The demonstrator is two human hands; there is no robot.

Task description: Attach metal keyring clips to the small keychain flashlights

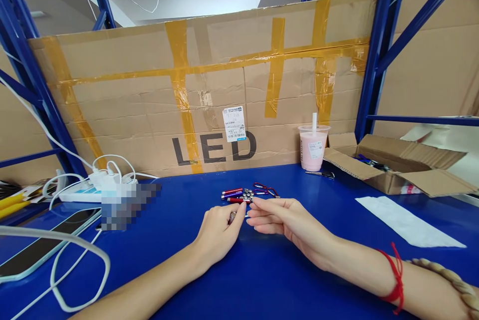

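My left hand (220, 232) is closed, its thumb stretched toward my right fingertips. A small round metallic piece (232, 217) shows between its fingers, mostly hidden. My right hand (286, 217) pinches with thumb and forefinger close to the left thumb tip; what is in the pinch is too small to tell. Just beyond the fingertips lie small metallic tubes like mini flashlights, a purple-and-red one (232, 193) and a red one (235, 200). Beside them are several small silver round pieces (247, 193), like button cells, and red and purple cord loops (266, 189).
A pink drink in a cup (313, 150) stands at the back right, near an opened cardboard box (389, 180). White paper (407, 222) lies at right. At left are a phone (48, 242), white cables and a power strip (78, 192). A large cardboard sheet (138, 120) walls the back.
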